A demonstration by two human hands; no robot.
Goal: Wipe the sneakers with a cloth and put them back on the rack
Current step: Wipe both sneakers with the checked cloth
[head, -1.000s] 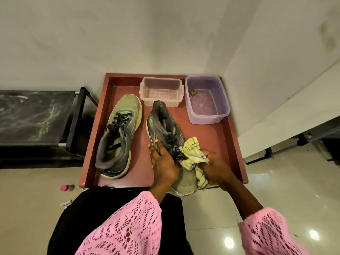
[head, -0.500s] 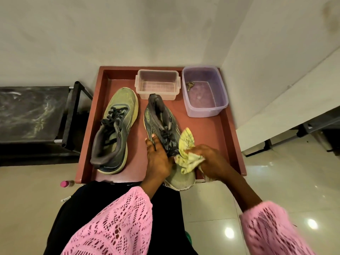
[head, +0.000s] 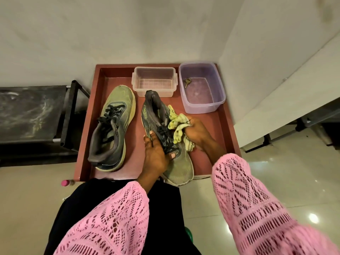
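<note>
The right hand has carried the crumpled yellow cloth from toe toward heel of the grey-green sneaker at frame centre, fingers closed on it. The left hand grips that shoe. The second grey-green sneaker, left, awaits; racking both remains.

Small object in purple tub indistinct, held sneaker's midsection hidden under left hand

No text, label or number is legible; the marking on the held sneaker is too blurred to read.
</note>
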